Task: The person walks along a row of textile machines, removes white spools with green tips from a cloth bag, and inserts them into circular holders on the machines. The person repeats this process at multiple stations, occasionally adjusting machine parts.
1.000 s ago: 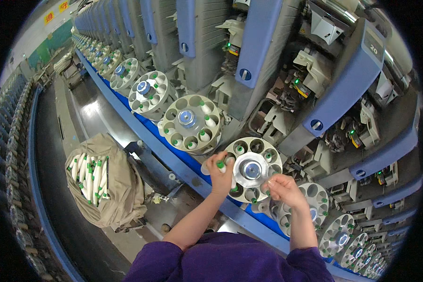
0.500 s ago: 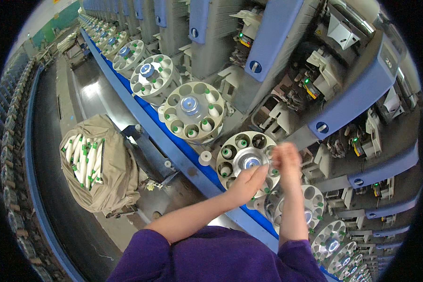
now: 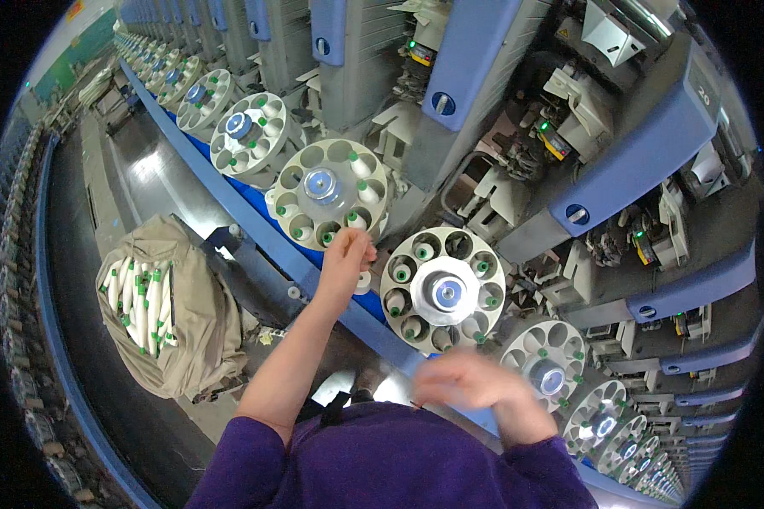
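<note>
My left hand (image 3: 345, 256) is at the near rim of a round cream bobbin magazine (image 3: 293, 161), its fingers curled together. What they hold, if anything, is hidden. White yarn bobbins with green tips, such as this one (image 3: 367, 193), stand in some of the magazine's pockets. In front of my body, below a second round magazine (image 3: 447, 237), hovers my right hand (image 3: 465, 379), smeared by motion. Bobbins sit in most pockets of that second magazine, around a shiny metal hub (image 3: 433, 316) with a blue centre.
A tan cloth sack (image 3: 204, 339) full of white, green-tipped bobbins (image 3: 151, 297) stands at the left. Along the machine runs a blue rail (image 3: 255, 208). More round magazines (image 3: 545, 348) continue in both directions. Grey-and-blue winding units (image 3: 628, 170) rise behind them.
My left hand has moved up and left from the second magazine to the neighbouring one. My right hand has dropped down and left toward my body. The view has shifted slightly.
</note>
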Available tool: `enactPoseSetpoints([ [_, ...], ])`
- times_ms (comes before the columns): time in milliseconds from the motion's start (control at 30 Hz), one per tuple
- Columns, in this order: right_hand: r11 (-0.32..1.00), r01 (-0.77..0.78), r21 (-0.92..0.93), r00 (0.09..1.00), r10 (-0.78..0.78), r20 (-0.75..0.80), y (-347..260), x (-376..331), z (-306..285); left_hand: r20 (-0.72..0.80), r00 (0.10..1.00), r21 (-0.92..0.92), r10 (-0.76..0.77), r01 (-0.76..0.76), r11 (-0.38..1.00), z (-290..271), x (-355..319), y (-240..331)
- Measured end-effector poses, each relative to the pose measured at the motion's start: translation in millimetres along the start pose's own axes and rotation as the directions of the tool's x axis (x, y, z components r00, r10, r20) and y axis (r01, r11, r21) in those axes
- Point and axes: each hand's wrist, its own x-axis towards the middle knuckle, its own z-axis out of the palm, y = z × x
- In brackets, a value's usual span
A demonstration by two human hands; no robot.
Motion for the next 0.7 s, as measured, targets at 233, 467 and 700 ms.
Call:
enactPoseSetpoints([
  [233,0.944,0.319,0.089,0.937,-0.328,0.123,-17,42,37,0.296,0.943,0.618,0.151,-0.309,0.723,-5,4,-62],
  [467,0.818,0.533,-0.219,0.611,-0.55,-0.569,-92,-57,-32,0.372,0.877,0.675,0.305,-0.481,0.559,3,3,-66],
  [700,0.562,-0.7,-0.44,0.636,0.212,-0.742,44,55,-69,0.289,0.878,0.656,0.381,-0.472,0.59,-3,-8,-56],
])
